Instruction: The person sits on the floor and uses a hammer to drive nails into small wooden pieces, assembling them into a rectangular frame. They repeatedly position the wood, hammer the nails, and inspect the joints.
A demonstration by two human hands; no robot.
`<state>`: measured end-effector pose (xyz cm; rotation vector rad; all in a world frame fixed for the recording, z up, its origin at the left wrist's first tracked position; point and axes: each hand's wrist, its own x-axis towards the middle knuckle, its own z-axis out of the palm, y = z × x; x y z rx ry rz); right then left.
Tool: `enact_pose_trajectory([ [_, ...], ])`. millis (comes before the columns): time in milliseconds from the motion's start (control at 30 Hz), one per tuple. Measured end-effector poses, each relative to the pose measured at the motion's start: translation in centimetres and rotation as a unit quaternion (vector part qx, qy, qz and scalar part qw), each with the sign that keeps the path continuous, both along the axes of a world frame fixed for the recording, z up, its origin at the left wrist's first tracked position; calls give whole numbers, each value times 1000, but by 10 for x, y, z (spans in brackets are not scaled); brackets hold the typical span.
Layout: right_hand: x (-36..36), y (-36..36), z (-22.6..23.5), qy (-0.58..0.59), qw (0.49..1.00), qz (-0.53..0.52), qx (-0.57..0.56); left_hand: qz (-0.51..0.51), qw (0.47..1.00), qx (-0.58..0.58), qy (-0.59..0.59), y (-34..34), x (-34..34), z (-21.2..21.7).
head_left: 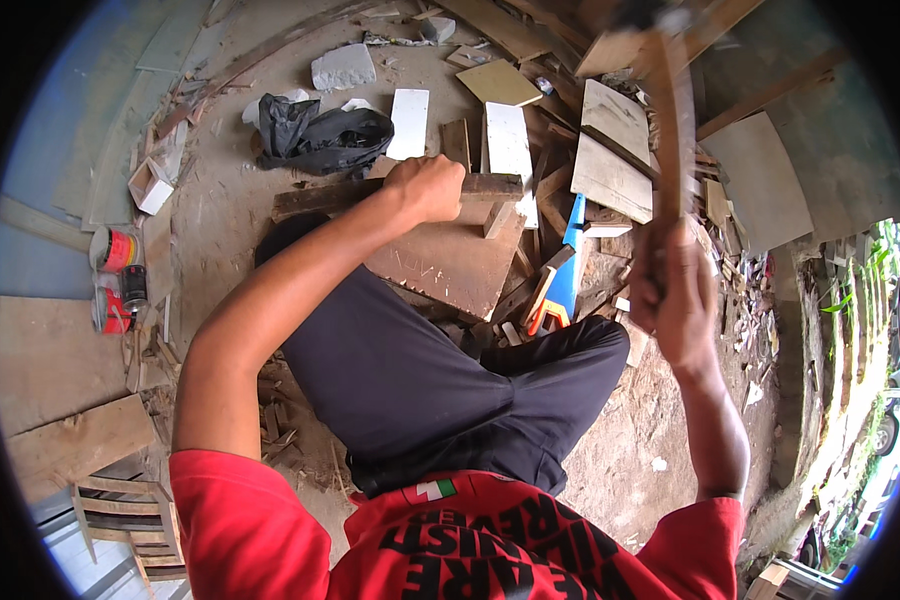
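Note:
My left hand [428,187] is closed on a dark wooden bar [315,199] that lies across a brown board [450,260] in front of my crossed legs. A short wooden post sticks down from the bar's right end. My right hand [673,290] grips the wooden handle of a hammer [670,110], raised high at the right; its head blurs near the top edge. I sit on the ground in dark trousers and a red shirt.
A blue-handled saw [568,255] lies right of the board. Several wood offcuts and white panels [410,122] are scattered behind it. A black bag [325,135] lies at the back; red cans [115,250] stand at the left, a slatted crate [120,515] at lower left.

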<state>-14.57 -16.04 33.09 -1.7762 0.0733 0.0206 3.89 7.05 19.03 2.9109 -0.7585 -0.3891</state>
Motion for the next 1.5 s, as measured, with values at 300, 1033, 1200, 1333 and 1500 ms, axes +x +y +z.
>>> enact_pose_trajectory([
  [300, -40, -14, -99, 127, 984, 30, -120, -34, 999, -30, -14, -6, -2, -5],
  [1033, -7, -6, -22, -256, 963, 78, -28, -15, 999, -32, -10, 1, -5, 1],
  [1200, -44, -8, -77, 142, 964, 90, -207, -17, 999, -47, -21, -3, -1, -11],
  [1333, -63, 7, -56, 209, 977, 32, -10, -12, 998, -64, -23, 1, -7, -1],
  [1500, -43, -2, -81, 127, 990, 32, -42, -15, 999, -47, -13, -6, -10, 1],
])
